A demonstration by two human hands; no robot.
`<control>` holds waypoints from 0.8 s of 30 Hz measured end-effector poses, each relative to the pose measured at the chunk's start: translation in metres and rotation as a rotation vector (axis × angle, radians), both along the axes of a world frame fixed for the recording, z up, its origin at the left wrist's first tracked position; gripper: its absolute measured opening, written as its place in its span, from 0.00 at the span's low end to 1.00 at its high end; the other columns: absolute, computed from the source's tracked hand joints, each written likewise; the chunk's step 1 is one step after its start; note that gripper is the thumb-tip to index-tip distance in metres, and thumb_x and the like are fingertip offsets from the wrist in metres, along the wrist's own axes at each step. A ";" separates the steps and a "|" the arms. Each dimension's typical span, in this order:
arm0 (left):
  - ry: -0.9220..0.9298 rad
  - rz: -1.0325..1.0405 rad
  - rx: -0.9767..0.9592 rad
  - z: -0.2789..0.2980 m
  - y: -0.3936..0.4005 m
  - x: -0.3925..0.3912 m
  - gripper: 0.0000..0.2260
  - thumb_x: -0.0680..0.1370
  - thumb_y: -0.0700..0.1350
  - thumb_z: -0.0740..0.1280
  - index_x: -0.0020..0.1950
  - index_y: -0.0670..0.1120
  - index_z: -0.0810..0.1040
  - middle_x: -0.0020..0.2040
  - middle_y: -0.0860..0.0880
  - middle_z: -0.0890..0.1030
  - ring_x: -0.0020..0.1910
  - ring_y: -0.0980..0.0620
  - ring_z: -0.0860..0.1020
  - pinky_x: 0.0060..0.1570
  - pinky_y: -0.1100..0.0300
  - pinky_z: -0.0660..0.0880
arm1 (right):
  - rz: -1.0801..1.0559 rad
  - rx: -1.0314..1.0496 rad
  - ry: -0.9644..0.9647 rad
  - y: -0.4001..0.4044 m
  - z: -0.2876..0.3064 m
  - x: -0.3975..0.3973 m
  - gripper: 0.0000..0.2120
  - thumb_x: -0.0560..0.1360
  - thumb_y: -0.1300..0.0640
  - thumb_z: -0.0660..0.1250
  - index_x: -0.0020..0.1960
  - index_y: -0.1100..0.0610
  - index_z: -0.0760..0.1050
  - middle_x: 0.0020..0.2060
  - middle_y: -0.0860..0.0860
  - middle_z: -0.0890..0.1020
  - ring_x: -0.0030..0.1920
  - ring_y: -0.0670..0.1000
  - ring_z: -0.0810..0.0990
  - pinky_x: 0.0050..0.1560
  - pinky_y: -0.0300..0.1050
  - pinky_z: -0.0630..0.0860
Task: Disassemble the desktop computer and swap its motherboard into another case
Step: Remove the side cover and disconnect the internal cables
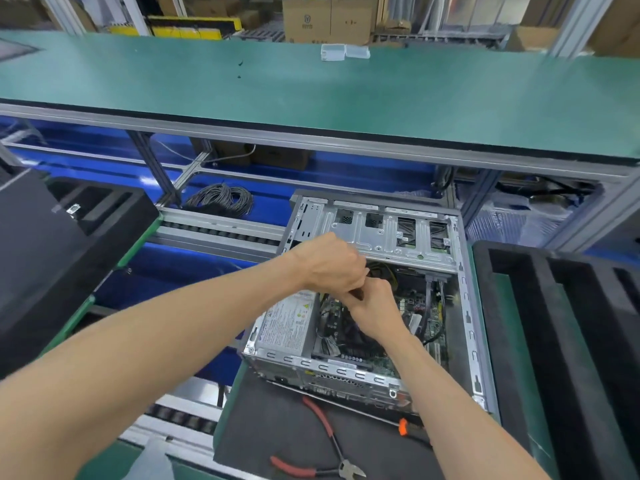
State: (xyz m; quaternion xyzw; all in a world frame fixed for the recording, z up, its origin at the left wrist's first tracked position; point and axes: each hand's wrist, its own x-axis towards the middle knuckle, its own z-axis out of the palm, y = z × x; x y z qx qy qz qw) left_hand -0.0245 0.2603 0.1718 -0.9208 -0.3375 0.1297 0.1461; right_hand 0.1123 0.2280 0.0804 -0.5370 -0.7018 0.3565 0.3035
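Note:
An open desktop case (pixel 464 306) lies on its side on a dark mat. Inside it are the silver power supply (pixel 287 323) at the left, the green motherboard (pixel 381 362) on the floor and a metal drive cage (pixel 381 233) across the far end. My left hand (pixel 329 268) and right hand (pixel 375 308) meet over the middle of the case, just below the cage. Both have curled fingers that grip a dark cable piece (pixel 358 293) between them. Yellow and black wires (pixel 382 270) run out behind the hands. The fingertips are hidden.
Red-handled cutters (pixel 322 445) and an orange-collared screwdriver (pixel 403 426) lie on the mat in front of the case. Black foam trays stand at the left (pixel 69 237) and right (pixel 561 323). A green bench (pixel 311 91) spans the back, with a cable coil (pixel 221 199) beneath it.

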 end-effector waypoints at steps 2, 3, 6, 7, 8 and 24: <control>0.005 0.005 0.010 -0.006 0.000 -0.005 0.15 0.83 0.47 0.52 0.40 0.45 0.71 0.35 0.49 0.77 0.29 0.48 0.73 0.29 0.55 0.69 | 0.023 0.018 -0.010 0.000 0.000 -0.003 0.22 0.76 0.58 0.73 0.27 0.52 0.67 0.19 0.46 0.70 0.23 0.43 0.70 0.26 0.35 0.64; -0.037 0.079 0.021 -0.011 -0.004 -0.003 0.13 0.82 0.46 0.54 0.40 0.46 0.72 0.35 0.48 0.78 0.30 0.47 0.74 0.31 0.55 0.70 | 0.032 0.026 -0.030 0.000 0.000 -0.004 0.22 0.76 0.58 0.72 0.28 0.53 0.67 0.20 0.46 0.70 0.24 0.43 0.70 0.27 0.35 0.65; -0.237 0.501 0.013 -0.018 -0.015 0.014 0.10 0.77 0.42 0.60 0.37 0.47 0.75 0.33 0.48 0.74 0.34 0.44 0.77 0.33 0.55 0.67 | 0.040 0.026 -0.062 0.000 0.000 -0.006 0.18 0.77 0.61 0.70 0.33 0.51 0.67 0.25 0.49 0.73 0.26 0.44 0.70 0.30 0.34 0.67; -0.285 0.598 0.016 -0.019 -0.015 0.017 0.10 0.77 0.41 0.60 0.35 0.47 0.73 0.33 0.48 0.70 0.34 0.43 0.76 0.32 0.55 0.67 | 0.031 0.024 -0.060 0.000 0.001 -0.007 0.18 0.77 0.63 0.69 0.33 0.50 0.67 0.26 0.49 0.74 0.26 0.44 0.70 0.30 0.33 0.67; -0.307 0.634 0.022 -0.020 -0.015 0.017 0.11 0.77 0.41 0.60 0.34 0.47 0.70 0.33 0.48 0.68 0.33 0.43 0.74 0.31 0.55 0.66 | 0.022 0.029 -0.059 0.000 0.001 -0.008 0.19 0.77 0.64 0.68 0.33 0.49 0.67 0.26 0.49 0.73 0.25 0.44 0.69 0.29 0.33 0.67; -0.372 0.591 -0.023 -0.018 -0.011 -0.004 0.18 0.79 0.45 0.58 0.29 0.49 0.61 0.29 0.50 0.64 0.26 0.51 0.63 0.26 0.59 0.56 | 0.059 0.124 -0.023 0.000 -0.001 -0.014 0.20 0.77 0.58 0.71 0.33 0.45 0.66 0.24 0.43 0.70 0.29 0.42 0.71 0.30 0.34 0.65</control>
